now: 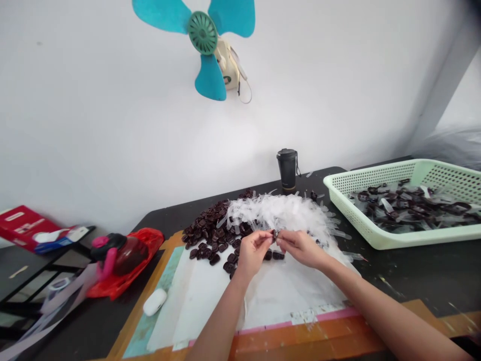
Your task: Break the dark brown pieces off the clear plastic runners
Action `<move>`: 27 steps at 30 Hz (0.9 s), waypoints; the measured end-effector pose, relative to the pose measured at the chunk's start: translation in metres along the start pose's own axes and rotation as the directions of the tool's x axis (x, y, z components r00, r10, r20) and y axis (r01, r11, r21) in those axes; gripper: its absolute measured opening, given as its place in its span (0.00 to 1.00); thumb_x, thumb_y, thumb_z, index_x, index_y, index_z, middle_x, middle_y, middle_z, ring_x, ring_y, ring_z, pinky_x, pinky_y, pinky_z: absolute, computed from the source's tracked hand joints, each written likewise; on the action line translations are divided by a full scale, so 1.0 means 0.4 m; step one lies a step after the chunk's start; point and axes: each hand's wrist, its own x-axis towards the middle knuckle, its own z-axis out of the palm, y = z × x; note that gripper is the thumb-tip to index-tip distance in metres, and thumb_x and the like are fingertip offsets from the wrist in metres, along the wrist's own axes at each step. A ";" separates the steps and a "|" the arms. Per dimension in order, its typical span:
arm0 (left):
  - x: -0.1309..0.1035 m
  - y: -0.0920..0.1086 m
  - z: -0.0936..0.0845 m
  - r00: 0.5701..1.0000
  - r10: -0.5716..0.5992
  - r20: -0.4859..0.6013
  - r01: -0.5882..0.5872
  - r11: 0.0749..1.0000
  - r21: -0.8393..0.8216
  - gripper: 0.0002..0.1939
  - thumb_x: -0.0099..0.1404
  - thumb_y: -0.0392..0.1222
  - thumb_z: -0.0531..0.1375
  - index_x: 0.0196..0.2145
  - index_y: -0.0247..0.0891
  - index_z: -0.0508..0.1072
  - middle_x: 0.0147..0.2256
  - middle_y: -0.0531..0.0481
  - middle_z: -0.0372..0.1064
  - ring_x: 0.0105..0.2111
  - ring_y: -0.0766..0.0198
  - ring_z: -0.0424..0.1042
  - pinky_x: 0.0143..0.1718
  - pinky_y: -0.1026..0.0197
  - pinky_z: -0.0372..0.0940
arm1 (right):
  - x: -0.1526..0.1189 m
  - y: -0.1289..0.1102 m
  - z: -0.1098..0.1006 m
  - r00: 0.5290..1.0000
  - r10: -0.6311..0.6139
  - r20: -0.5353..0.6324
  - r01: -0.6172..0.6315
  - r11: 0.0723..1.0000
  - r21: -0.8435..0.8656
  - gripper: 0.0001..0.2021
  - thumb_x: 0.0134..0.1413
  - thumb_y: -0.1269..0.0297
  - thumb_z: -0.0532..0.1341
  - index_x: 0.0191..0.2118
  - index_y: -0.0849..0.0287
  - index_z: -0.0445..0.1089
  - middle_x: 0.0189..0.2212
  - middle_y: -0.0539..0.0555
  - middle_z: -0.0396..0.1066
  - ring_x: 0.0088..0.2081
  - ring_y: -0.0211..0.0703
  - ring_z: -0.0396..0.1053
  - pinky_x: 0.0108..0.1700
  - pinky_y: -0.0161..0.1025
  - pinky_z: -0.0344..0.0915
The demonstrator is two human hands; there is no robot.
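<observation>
My left hand [254,249] and my right hand [300,246] meet over the white sheet [285,291], fingertips pinched together around a small dark piece [275,234]. The fingers cover most of it, so its exact kind is unclear. Left of and behind my hands spreads a heap of small dark brown, rounded-square plastic-looking pieces [210,228]. A pile of translucent white strips [281,210] lies just beyond my fingers. A few dark pieces [278,255] rest right below my fingertips.
A pale green basket [379,238] at right holds dark pieces with clear strips. A black tumbler [287,170] stands behind the strips. On the left are a white case [155,302], a red tray [112,288] with a dark jug [128,254], and a red box [32,228].
</observation>
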 end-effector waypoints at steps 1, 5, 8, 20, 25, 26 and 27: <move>0.000 0.000 0.000 1.000 -0.005 0.004 0.005 1.000 -0.003 0.10 0.57 0.43 0.65 0.32 0.33 0.75 0.41 0.40 0.77 0.42 0.57 0.76 0.46 0.58 0.69 | 0.000 0.001 0.000 1.000 -0.005 0.002 0.005 1.000 -0.004 0.13 0.64 0.62 0.51 0.28 0.58 0.64 0.21 0.47 0.66 0.23 0.34 0.59 0.29 0.33 0.54; 0.002 -0.001 0.000 0.999 -0.032 -0.004 0.032 0.999 -0.023 0.10 0.56 0.43 0.66 0.33 0.33 0.75 0.39 0.41 0.77 0.40 0.57 0.76 0.45 0.57 0.69 | 0.000 0.005 0.000 0.999 -0.039 0.002 0.039 0.999 -0.023 0.14 0.65 0.60 0.50 0.30 0.58 0.65 0.23 0.48 0.67 0.24 0.35 0.61 0.29 0.34 0.55; 0.001 -0.007 0.002 0.999 -0.024 -0.027 0.023 1.000 -0.020 0.12 0.56 0.43 0.66 0.35 0.33 0.75 0.34 0.43 0.77 0.37 0.59 0.77 0.43 0.57 0.71 | 0.000 0.006 0.001 0.998 -0.061 -0.003 0.060 0.997 -0.044 0.14 0.65 0.59 0.50 0.32 0.58 0.66 0.24 0.49 0.68 0.25 0.37 0.62 0.30 0.34 0.56; -0.013 -0.009 0.019 0.995 0.022 -0.101 -0.023 1.000 -0.003 0.11 0.57 0.42 0.65 0.37 0.34 0.77 0.48 0.37 0.73 0.43 0.56 0.76 0.46 0.54 0.72 | 0.000 0.008 0.022 0.978 0.044 -0.206 -0.013 0.988 0.153 0.07 0.62 0.61 0.54 0.35 0.58 0.62 0.23 0.50 0.72 0.22 0.36 0.65 0.26 0.34 0.57; -0.016 -0.005 0.026 0.991 -0.025 -0.134 0.027 1.000 0.013 0.11 0.57 0.42 0.65 0.37 0.34 0.78 0.48 0.37 0.73 0.45 0.54 0.76 0.47 0.54 0.72 | -0.003 -0.001 0.020 0.987 0.027 -0.158 0.008 0.976 0.216 0.06 0.62 0.63 0.53 0.34 0.57 0.62 0.26 0.51 0.73 0.23 0.38 0.67 0.26 0.35 0.60; -0.017 -0.006 0.027 0.989 -0.031 -0.143 0.034 0.999 0.019 0.11 0.57 0.42 0.65 0.37 0.34 0.78 0.48 0.37 0.73 0.45 0.53 0.76 0.47 0.53 0.72 | -0.004 -0.002 0.021 0.989 0.028 -0.147 0.004 0.977 0.213 0.06 0.63 0.63 0.53 0.35 0.57 0.62 0.27 0.52 0.74 0.24 0.38 0.68 0.26 0.35 0.60; -0.018 -0.006 0.027 0.988 -0.032 -0.152 0.037 0.999 0.029 0.11 0.57 0.43 0.65 0.37 0.34 0.78 0.49 0.36 0.73 0.46 0.52 0.75 0.47 0.53 0.72 | -0.004 -0.001 0.022 0.989 0.036 -0.142 -0.007 0.980 0.199 0.06 0.63 0.63 0.52 0.35 0.56 0.62 0.28 0.52 0.74 0.24 0.38 0.69 0.27 0.35 0.61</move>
